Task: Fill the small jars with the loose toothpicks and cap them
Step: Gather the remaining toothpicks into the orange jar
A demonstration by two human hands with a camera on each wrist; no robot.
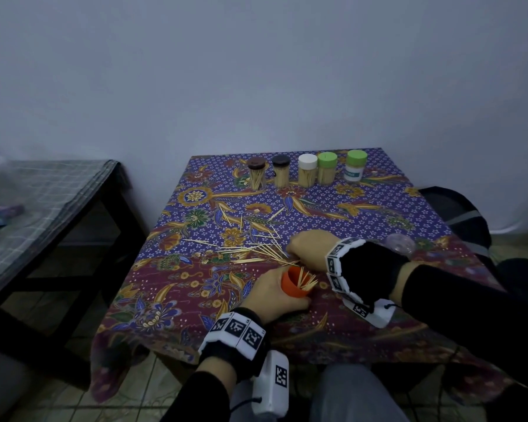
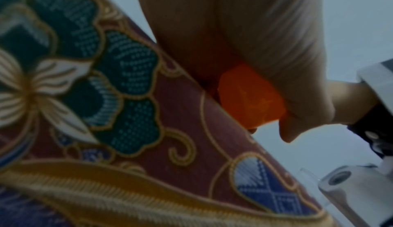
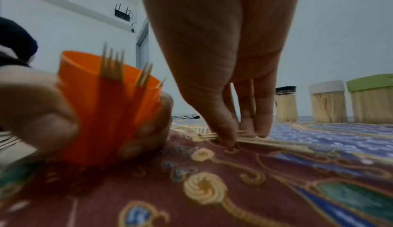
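My left hand (image 1: 276,295) grips a small orange jar (image 1: 294,283) tilted on the patterned tablecloth (image 1: 177,287), with several toothpicks (image 1: 306,280) sticking out of its open mouth. The left wrist view shows the orange jar (image 2: 251,96) wrapped in my fingers. Just beyond it my right hand (image 1: 310,246) reaches down onto the loose toothpicks (image 1: 256,248) scattered mid-table. In the right wrist view my right hand (image 3: 244,132) pinches a small bundle of toothpicks (image 3: 212,135) against the cloth, beside the orange jar (image 3: 106,106).
Several capped, filled jars stand in a row at the table's far edge: two dark-lidded (image 1: 256,172), one white-lidded (image 1: 307,173), two green-lidded (image 1: 355,169). A pale round lid-like thing (image 1: 400,243) lies behind my right wrist. A dark side table (image 1: 43,208) stands at left.
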